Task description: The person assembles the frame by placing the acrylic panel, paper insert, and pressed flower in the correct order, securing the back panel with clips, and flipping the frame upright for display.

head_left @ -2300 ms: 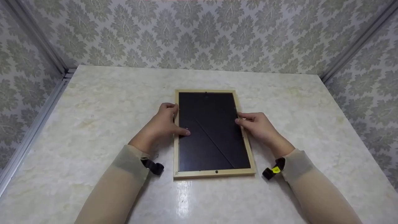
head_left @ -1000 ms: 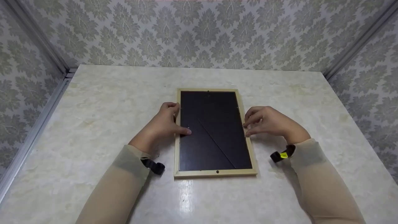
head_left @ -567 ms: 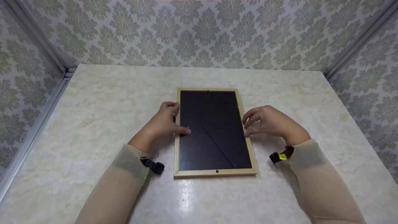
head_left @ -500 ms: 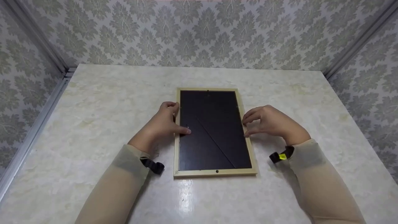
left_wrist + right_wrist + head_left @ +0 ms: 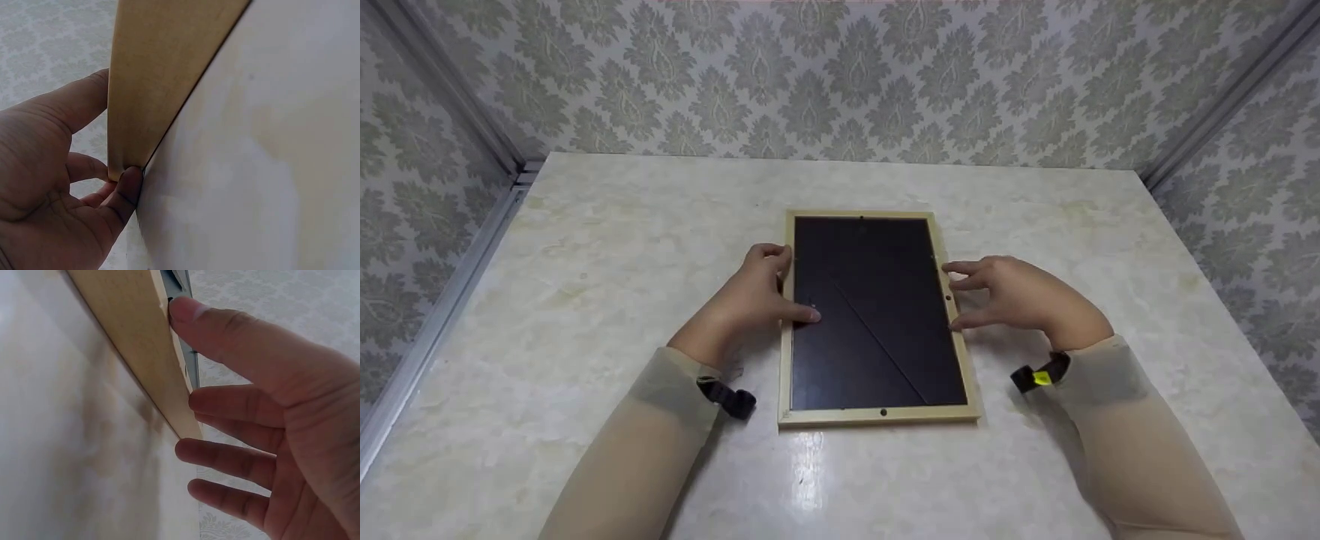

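Note:
A picture frame (image 5: pixel 877 416) of pale wood lies back side up on the table, its black backing board (image 5: pixel 877 322) crossed by a slanted line. My left hand (image 5: pixel 746 300) grips the left side: the thumb lies over onto the board, and in the left wrist view other fingertips sit low against the wooden edge (image 5: pixel 163 73). At the right side is my right hand (image 5: pixel 1016 296), fingers loosely extended and spread, thumb tip by the rim. From the right wrist, that thumb (image 5: pixel 225 329) overlaps the frame's upper edge while the other fingers stand apart beside it.
The pale marbled table (image 5: pixel 607 247) runs back to a patterned wall (image 5: pixel 810 82). Metal rails (image 5: pixel 450 97) line the corners. Black straps with small devices (image 5: pixel 727 400) sit on both wrists, the right one (image 5: pixel 1039 373) with a yellow tag.
My right hand has drawn outward from its pinch on the right edge, and its fingers have since straightened, uncovering a dark hole in the wood. The left hand keeps its place.

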A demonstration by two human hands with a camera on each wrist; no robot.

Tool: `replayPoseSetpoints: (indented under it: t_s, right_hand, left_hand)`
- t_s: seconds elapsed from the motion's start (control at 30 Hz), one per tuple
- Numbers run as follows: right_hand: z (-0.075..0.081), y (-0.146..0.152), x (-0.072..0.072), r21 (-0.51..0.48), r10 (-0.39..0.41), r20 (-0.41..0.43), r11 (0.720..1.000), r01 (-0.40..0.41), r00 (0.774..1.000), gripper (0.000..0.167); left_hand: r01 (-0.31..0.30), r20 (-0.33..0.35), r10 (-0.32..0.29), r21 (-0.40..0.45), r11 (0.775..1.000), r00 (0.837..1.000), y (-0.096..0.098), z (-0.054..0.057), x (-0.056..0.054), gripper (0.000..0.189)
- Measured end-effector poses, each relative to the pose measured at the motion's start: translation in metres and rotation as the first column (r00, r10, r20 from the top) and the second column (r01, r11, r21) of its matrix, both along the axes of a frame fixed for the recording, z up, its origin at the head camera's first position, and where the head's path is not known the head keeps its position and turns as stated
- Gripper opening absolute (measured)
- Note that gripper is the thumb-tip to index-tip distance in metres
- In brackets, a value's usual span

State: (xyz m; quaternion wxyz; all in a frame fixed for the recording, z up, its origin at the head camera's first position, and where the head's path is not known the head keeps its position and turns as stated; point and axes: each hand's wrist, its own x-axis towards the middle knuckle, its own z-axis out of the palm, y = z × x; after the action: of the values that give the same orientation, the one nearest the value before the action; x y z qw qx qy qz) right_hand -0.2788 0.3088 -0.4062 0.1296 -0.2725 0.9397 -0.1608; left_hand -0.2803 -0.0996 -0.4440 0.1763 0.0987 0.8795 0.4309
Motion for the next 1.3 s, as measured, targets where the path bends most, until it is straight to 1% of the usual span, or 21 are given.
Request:
replayPoseSetpoints:
  t_s: [0.17,0.4,0.5,0.6,0.7,0.87,0.97,1.07,1.1,1.17,1.3]
  right_hand:
    - [0.000,0.001,0.001,0.008,0.029,-0.047,1.000,-0.029,0.998,0.058]
    - [-0.001,-0.001,0.003,-0.003,0.068,-0.128,0.998,-0.069,0.989,0.039]
    - [-0.002,-0.002,0.002,-0.024,0.101,-0.162,0.994,-0.106,0.982,0.031]
    - [-0.002,-0.005,0.003,-0.042,0.127,-0.195,0.990,-0.138,0.972,0.020]
    - [0.000,-0.009,0.006,-0.032,0.159,-0.245,0.985,-0.172,0.956,0.012]
    - [0.003,-0.016,0.013,0.028,0.214,-0.348,0.976,-0.218,0.913,0.011]
    - [0.004,-0.020,0.018,0.069,0.241,-0.392,0.970,-0.233,0.888,0.010]
    - [0.004,-0.023,0.021,0.097,0.257,-0.411,0.966,-0.238,0.874,0.009]
    - [0.004,-0.023,0.022,0.106,0.259,-0.414,0.966,-0.237,0.872,0.009]
    - [0.005,-0.025,0.023,0.121,0.257,-0.413,0.966,-0.227,0.874,0.016]
    - [0.009,-0.032,0.026,0.171,0.238,-0.393,0.968,-0.184,0.888,0.037]
  left_hand:
    - [0.002,0.008,-0.002,0.014,1.000,1.000,-0.001,-0.001,0.000,0.128]
    - [-0.001,0.011,0.000,0.024,1.000,1.000,-0.001,-0.001,0.000,0.127]
    - [-0.004,0.009,0.004,0.023,1.000,1.000,0.000,-0.001,0.001,0.128]
    - [0.001,0.005,-0.001,0.003,1.000,1.000,0.001,0.000,0.001,0.128]
    - [0.003,0.003,-0.003,-0.019,1.000,1.000,0.003,0.001,0.001,0.128]
    - [-0.002,0.016,0.003,-0.032,0.999,1.000,0.004,0.003,0.002,0.129]
    - [0.000,0.019,0.001,-0.034,0.999,1.000,0.005,0.004,0.003,0.129]
    - [0.006,0.018,-0.005,-0.040,0.999,1.000,0.005,0.006,0.004,0.128]
    - [0.008,0.017,-0.007,-0.042,0.999,1.000,0.005,0.006,0.004,0.128]
    - [0.009,0.019,-0.008,-0.042,0.999,1.000,0.005,0.006,0.004,0.128]
    - [0.012,0.005,-0.012,-0.045,0.999,1.000,0.005,0.005,0.002,0.129]
